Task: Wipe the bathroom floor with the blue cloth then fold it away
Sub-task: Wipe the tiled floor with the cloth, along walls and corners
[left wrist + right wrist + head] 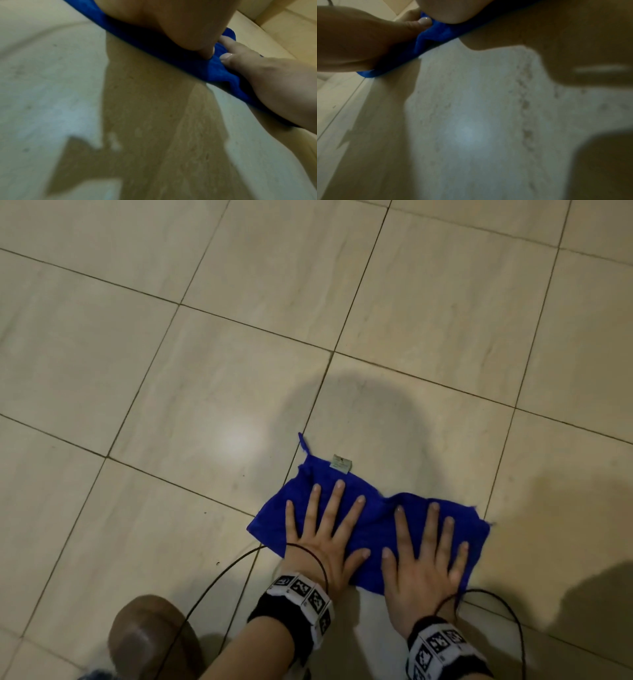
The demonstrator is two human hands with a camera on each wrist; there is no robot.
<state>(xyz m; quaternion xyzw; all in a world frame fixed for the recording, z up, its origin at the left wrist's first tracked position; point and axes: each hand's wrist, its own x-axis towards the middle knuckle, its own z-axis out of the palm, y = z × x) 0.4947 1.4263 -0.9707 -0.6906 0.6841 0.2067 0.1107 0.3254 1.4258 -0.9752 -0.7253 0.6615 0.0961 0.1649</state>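
Note:
The blue cloth lies spread on the beige tiled floor, a small label at its far edge. My left hand presses flat on the cloth's left half, fingers straight and spread. My right hand presses flat on its right half in the same way. In the left wrist view the cloth shows as a blue band under my left palm, with the right hand on it. The right wrist view shows the cloth under the left hand.
A brown shoe toe stands at the lower left, near my left forearm. Thin black cables run over the floor from both wrist bands. Dark grout lines cross the tiles, and shadows fall to the right of the cloth.

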